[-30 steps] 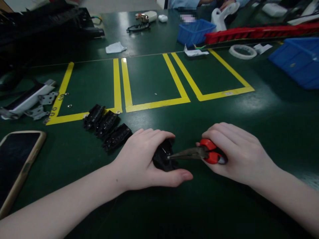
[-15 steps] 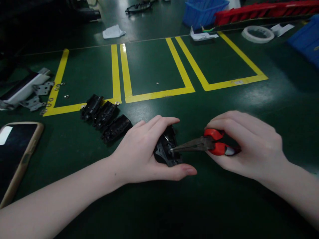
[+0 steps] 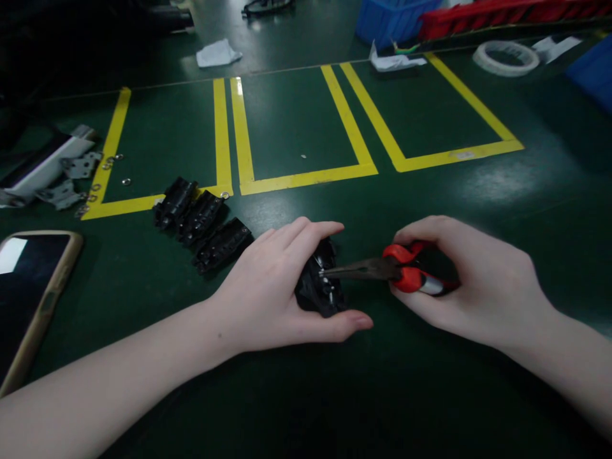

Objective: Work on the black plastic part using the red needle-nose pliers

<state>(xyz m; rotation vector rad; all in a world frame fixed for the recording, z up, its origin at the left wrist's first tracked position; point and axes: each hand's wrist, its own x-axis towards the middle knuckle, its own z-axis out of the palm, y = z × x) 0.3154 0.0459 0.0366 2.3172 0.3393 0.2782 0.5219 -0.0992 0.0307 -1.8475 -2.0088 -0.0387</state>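
Observation:
Between the thumb and fingers of my left hand (image 3: 282, 287) is a black plastic housing (image 3: 318, 290), held on the green table. Part of it is hidden behind the hand. My right hand (image 3: 482, 280) is closed round the red handles of needle-nose pliers (image 3: 370, 269). The tips of the pliers point left and reach over the upper face of the housing; whether they grip a small part there I cannot tell. Left of my left hand lie three similar black housings (image 3: 222, 244) in a slanting row.
A phone (image 3: 29, 287) lies at the left, below metal brackets (image 3: 62, 194) and small rings (image 3: 126, 182). Yellow tape (image 3: 310, 178) outlines areas on the table. Farther back are a tape roll (image 3: 505, 58), a blue bin (image 3: 394, 22), a red rack (image 3: 507, 18) and white paper (image 3: 218, 53).
The plier tips have shifted slightly up and left across the housing, and my right hand has moved with them. My left hand keeps its hold. The camera view has shifted a little.

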